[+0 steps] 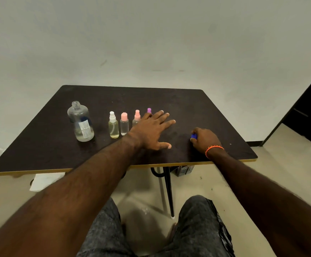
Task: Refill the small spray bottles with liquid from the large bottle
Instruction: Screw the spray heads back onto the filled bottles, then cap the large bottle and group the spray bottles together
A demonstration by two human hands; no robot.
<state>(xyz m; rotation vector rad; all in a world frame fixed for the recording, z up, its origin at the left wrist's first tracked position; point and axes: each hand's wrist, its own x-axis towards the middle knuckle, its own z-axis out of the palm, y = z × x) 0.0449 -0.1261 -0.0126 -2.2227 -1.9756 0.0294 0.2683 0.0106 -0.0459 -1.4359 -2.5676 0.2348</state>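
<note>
With left hand (pixel 152 129) splayed flat by pink-capped spray bottles (pixel 137 118) & right hand (pixel 204 139) pinching blue cap (pixel 193 136), could knock btls over.

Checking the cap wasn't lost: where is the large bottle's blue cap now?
In the head view, the blue cap is on the table's right side, gripped by the right hand, far from the open large bottle.
</note>
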